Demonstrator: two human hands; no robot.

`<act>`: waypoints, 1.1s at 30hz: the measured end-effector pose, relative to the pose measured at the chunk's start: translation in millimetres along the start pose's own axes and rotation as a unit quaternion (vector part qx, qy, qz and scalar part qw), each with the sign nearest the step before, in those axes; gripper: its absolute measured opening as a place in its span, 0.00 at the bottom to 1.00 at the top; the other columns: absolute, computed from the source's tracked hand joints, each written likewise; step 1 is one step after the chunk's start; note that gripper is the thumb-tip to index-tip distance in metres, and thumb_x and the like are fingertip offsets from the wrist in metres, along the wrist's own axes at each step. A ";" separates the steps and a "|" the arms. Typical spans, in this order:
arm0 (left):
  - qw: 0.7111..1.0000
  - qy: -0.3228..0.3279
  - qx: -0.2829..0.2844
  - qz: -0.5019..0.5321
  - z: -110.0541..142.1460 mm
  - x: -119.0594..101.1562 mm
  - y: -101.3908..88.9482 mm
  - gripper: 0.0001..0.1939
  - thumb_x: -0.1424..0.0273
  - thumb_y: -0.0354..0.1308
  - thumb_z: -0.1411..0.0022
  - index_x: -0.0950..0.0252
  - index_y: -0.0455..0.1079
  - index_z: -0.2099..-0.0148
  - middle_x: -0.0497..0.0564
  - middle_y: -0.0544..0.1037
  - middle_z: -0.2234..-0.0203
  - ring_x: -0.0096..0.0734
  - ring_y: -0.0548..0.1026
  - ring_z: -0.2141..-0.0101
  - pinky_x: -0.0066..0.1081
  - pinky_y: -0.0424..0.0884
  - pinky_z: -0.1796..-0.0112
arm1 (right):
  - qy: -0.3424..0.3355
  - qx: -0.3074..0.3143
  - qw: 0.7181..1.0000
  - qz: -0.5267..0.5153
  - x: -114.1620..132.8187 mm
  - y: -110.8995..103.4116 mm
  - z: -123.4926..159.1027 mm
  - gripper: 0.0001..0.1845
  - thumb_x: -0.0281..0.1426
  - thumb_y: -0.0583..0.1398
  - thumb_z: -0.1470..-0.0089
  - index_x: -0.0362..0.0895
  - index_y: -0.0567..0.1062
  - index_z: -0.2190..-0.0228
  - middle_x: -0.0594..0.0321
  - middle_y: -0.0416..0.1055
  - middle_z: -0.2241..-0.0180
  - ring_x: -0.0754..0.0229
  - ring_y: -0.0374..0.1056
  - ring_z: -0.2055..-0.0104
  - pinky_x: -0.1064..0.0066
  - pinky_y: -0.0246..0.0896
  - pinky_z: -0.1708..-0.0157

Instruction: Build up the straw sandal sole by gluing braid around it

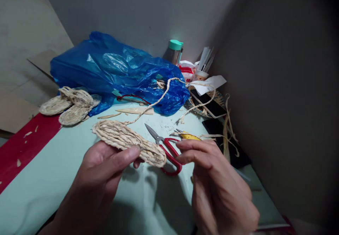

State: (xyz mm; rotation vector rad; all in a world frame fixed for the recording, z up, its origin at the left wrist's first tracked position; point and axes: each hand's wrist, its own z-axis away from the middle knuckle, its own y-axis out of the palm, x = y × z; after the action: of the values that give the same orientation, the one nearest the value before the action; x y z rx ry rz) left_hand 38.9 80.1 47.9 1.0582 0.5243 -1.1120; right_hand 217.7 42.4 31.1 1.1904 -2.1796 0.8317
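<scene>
My left hand [106,168] grips a small woven straw sole [127,139], the thumb pressed on its top face. From the sole's far edge a thin twisted straw cord [150,105] loops over the blue bag and back to a frayed end on the table. My right hand [214,178] is just right of the sole, apart from it, fingers loosely bent and spread; I see nothing held in them. Beyond its fingers shows a yellow-handled tool [190,136], partly hidden. Red-handled scissors [173,149] lie with blades parted behind the sole.
A pair of straw slippers [76,109] lies at left by a red strip [31,150]. A blue plastic bag [111,62] fills the back. Behind stand a green-lidded bottle [174,49] and a cup of straws [201,74]. A phone [209,102] rests on a basket at right.
</scene>
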 end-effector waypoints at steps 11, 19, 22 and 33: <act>0.997 0.033 -0.041 -0.049 4.1 4.1 17.1 0.15 0.66 0.76 0.56 0.59 0.82 0.62 0.49 0.84 0.73 0.35 0.81 0.72 0.25 0.77 0.73 | 0.033 0.013 0.994 0.099 6.0 -1.5 1.2 0.11 0.21 0.52 0.36 0.47 0.70 0.59 0.71 0.71 0.67 0.72 0.68 0.67 0.81 0.64 0.64; 0.996 0.052 0.044 -0.056 -0.3 6.7 10.2 0.12 0.66 0.73 0.50 0.59 0.82 0.61 0.52 0.85 0.65 0.37 0.82 0.69 0.26 0.79 0.71 | 0.029 0.062 0.998 0.000 7.3 -4.9 -4.2 0.14 0.18 0.56 0.38 0.45 0.74 0.55 0.61 0.72 0.58 0.61 0.68 0.53 0.66 0.66 0.53; 0.991 0.087 0.041 -0.095 -2.9 9.6 7.6 0.10 0.65 0.74 0.50 0.59 0.83 0.63 0.50 0.85 0.65 0.37 0.83 0.65 0.24 0.80 0.66 | 0.024 0.092 0.995 0.015 14.0 -1.8 -6.2 0.09 0.20 0.58 0.38 0.42 0.75 0.57 0.60 0.73 0.59 0.60 0.69 0.53 0.66 0.65 0.53; 0.963 0.204 -0.001 -0.178 -8.0 16.9 3.4 0.09 0.68 0.73 0.50 0.52 0.83 0.64 0.42 0.87 0.67 0.32 0.86 0.65 0.20 0.80 0.63 | 0.060 0.113 0.987 0.100 18.3 8.9 -10.2 0.06 0.23 0.59 0.39 0.44 0.72 0.60 0.65 0.71 0.65 0.59 0.65 0.59 0.61 0.57 0.52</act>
State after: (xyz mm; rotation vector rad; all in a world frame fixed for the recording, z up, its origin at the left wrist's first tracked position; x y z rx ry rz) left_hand 49.8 79.5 32.5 1.2297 1.0782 -1.2054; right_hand 202.6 43.5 48.1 1.0038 -2.1725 1.2314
